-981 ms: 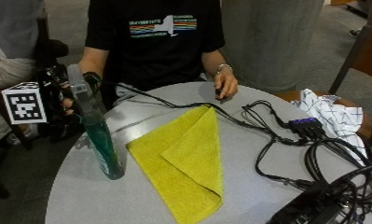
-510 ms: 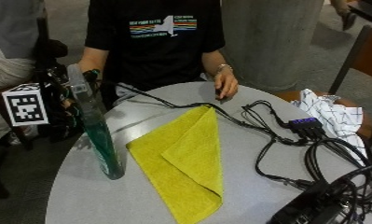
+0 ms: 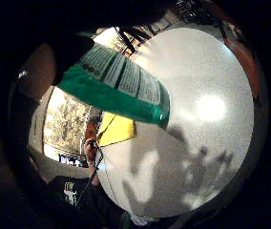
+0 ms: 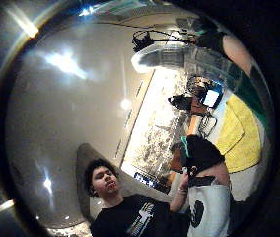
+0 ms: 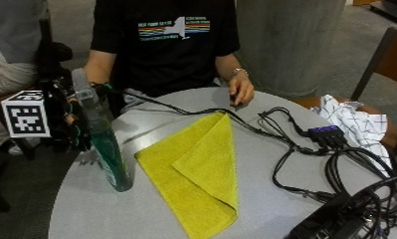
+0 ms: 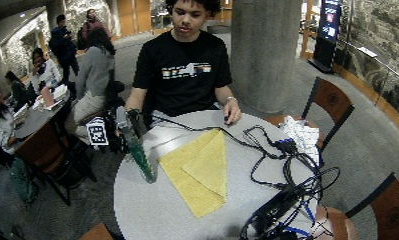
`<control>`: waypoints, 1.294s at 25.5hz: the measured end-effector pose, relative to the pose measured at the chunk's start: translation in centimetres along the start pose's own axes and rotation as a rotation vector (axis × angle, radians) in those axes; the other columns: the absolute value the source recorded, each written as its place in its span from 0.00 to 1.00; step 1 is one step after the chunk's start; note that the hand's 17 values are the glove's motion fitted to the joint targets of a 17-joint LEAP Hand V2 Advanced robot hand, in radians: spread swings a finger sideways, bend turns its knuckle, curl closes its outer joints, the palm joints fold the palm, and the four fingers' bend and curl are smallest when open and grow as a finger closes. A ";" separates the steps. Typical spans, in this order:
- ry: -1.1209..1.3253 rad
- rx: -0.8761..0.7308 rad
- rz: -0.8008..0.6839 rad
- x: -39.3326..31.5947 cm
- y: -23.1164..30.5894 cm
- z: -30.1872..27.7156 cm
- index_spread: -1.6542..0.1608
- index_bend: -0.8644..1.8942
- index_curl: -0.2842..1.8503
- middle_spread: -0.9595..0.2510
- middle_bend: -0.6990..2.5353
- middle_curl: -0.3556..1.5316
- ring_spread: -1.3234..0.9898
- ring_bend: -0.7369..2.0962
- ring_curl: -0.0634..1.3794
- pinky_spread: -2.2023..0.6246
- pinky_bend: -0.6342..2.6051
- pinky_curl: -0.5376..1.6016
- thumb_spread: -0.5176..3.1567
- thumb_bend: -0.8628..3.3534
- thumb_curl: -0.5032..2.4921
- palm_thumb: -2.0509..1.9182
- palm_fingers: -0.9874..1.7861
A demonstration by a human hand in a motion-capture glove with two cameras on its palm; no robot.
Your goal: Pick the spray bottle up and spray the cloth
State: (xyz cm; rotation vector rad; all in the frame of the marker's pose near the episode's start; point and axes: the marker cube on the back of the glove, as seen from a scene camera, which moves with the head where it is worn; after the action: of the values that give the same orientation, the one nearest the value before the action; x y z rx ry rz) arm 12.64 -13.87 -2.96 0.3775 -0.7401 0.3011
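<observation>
A: Outside view first. Where's the spray bottle (image 5: 104,144)?

B: Near the worktop (image 5: 151,219) edge, tilted, base at the surface; can't tell if it's touching. Green liquid, clear neck.

A: State of the grip?

B: Gloved right hand (image 5: 75,122) is wrapped round the bottle's upper part, by the trigger head.

A: Cloth?

B: Yellow cloth (image 5: 198,184) folded flat mid-worktop, just beside the bottle, not touching.

A: Other stuff?

B: Bare left hand (image 5: 241,92) rests at the far edge. Black cables (image 5: 297,154) and a white checked cloth (image 5: 353,124) opposite the bottle.
</observation>
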 end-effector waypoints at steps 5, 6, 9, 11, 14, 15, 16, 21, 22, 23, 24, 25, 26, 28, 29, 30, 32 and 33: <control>0.117 -0.045 0.050 1.5 -0.8 0.6 0.69 0.36 0.27 0.76 0.27 0.40 0.54 0.33 0.28 0.86 0.36 0.40 0.41 0.20 0.32 0.72 0.50; 0.145 -0.060 0.062 2.0 -0.8 0.7 0.69 0.37 0.27 0.76 0.27 0.40 0.54 0.33 0.28 0.86 0.36 0.40 0.41 0.20 0.32 0.72 0.49; 0.231 -0.109 0.100 3.4 -0.9 0.9 0.68 0.36 0.26 0.77 0.27 0.39 0.55 0.32 0.27 0.86 0.36 0.40 0.40 0.19 0.31 0.72 0.48; 0.277 -0.134 0.121 4.2 -1.1 1.2 0.68 0.37 0.27 0.77 0.27 0.39 0.55 0.32 0.26 0.86 0.37 0.40 0.40 0.19 0.31 0.71 0.47; 0.283 -0.127 0.124 4.7 -2.3 1.9 0.68 0.37 0.27 0.78 0.28 0.39 0.55 0.32 0.25 0.86 0.37 0.40 0.39 0.19 0.31 0.71 0.47; 0.266 -0.112 0.118 4.6 -2.9 2.1 0.68 0.37 0.26 0.78 0.28 0.39 0.55 0.32 0.25 0.86 0.37 0.40 0.39 0.20 0.31 0.71 0.47; 0.245 -0.094 0.110 4.4 -3.6 2.2 0.68 0.37 0.26 0.78 0.28 0.39 0.56 0.32 0.25 0.86 0.37 0.40 0.39 0.20 0.31 0.71 0.47; 0.149 -0.009 0.068 3.2 -6.8 2.9 0.68 0.36 0.26 0.77 0.29 0.39 0.56 0.33 0.25 0.86 0.38 0.40 0.38 0.20 0.31 0.71 0.49; 0.142 -0.002 0.064 3.1 -7.3 3.0 0.68 0.36 0.26 0.77 0.29 0.39 0.56 0.33 0.25 0.86 0.38 0.40 0.38 0.20 0.31 0.71 0.49; 0.138 0.000 0.062 3.2 -7.6 3.2 0.68 0.36 0.26 0.77 0.29 0.39 0.56 0.33 0.25 0.86 0.38 0.40 0.38 0.20 0.31 0.72 0.50; 0.135 0.001 0.063 3.2 -7.9 3.3 0.68 0.36 0.26 0.77 0.29 0.39 0.56 0.33 0.25 0.86 0.38 0.40 0.38 0.20 0.31 0.72 0.50; 0.133 -0.001 0.065 3.2 -8.1 3.4 0.68 0.36 0.26 0.77 0.29 0.39 0.56 0.33 0.25 0.86 0.38 0.40 0.38 0.20 0.31 0.72 0.50; 0.131 -0.002 0.066 3.3 -8.3 3.5 0.68 0.36 0.26 0.77 0.29 0.39 0.56 0.33 0.25 0.86 0.38 0.40 0.37 0.20 0.31 0.72 0.50; 0.128 -0.003 0.066 3.3 -8.7 3.8 0.68 0.36 0.26 0.77 0.29 0.40 0.57 0.33 0.25 0.86 0.38 0.40 0.37 0.20 0.30 0.72 0.51; 0.126 -0.002 0.065 3.3 -8.9 3.9 0.68 0.37 0.26 0.77 0.29 0.40 0.57 0.33 0.25 0.86 0.38 0.40 0.37 0.20 0.30 0.72 0.51; 0.124 -0.002 0.062 3.3 -9.0 4.0 0.68 0.37 0.26 0.77 0.30 0.40 0.57 0.33 0.25 0.86 0.37 0.40 0.37 0.20 0.30 0.72 0.51; 0.122 -0.001 0.057 3.3 -9.2 4.1 0.68 0.37 0.26 0.76 0.29 0.40 0.57 0.33 0.25 0.86 0.37 0.39 0.37 0.20 0.30 0.72 0.53; 0.123 -0.001 0.055 3.3 -9.3 4.1 0.69 0.39 0.27 0.76 0.29 0.39 0.56 0.34 0.25 0.86 0.37 0.39 0.37 0.20 0.31 0.72 0.57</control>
State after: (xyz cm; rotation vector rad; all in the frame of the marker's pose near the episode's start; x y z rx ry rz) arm 16.21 -23.49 0.06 0.3352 -0.6309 0.3722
